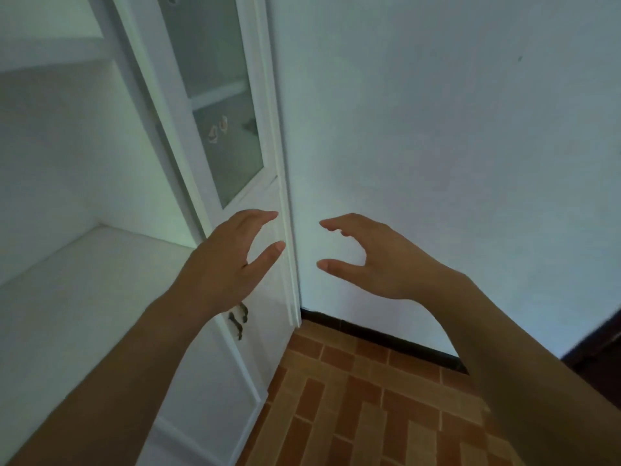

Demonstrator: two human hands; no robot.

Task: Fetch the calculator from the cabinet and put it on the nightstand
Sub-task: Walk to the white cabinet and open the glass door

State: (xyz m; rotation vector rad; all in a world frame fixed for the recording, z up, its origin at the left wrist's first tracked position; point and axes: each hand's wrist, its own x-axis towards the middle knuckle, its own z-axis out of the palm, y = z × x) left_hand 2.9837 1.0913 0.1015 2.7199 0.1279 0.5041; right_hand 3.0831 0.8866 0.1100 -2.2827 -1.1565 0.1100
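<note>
A white cabinet (268,163) fills the left side, its frosted glass door (218,105) shut with dim shapes behind the pane. Below it are lower doors with dark metal handles (239,321). My left hand (228,264) hovers in front of the cabinet's right edge, fingers apart and empty. My right hand (373,260) is raised before the bare wall to the right of the cabinet, fingers curled apart and holding nothing. No calculator or nightstand shows in the view.
A white open shelf surface (84,280) lies at the left. The white wall (453,146) stands close on the right, with a dark skirting (386,341) at its foot. Orange and tan floor tiles (353,415) spread below.
</note>
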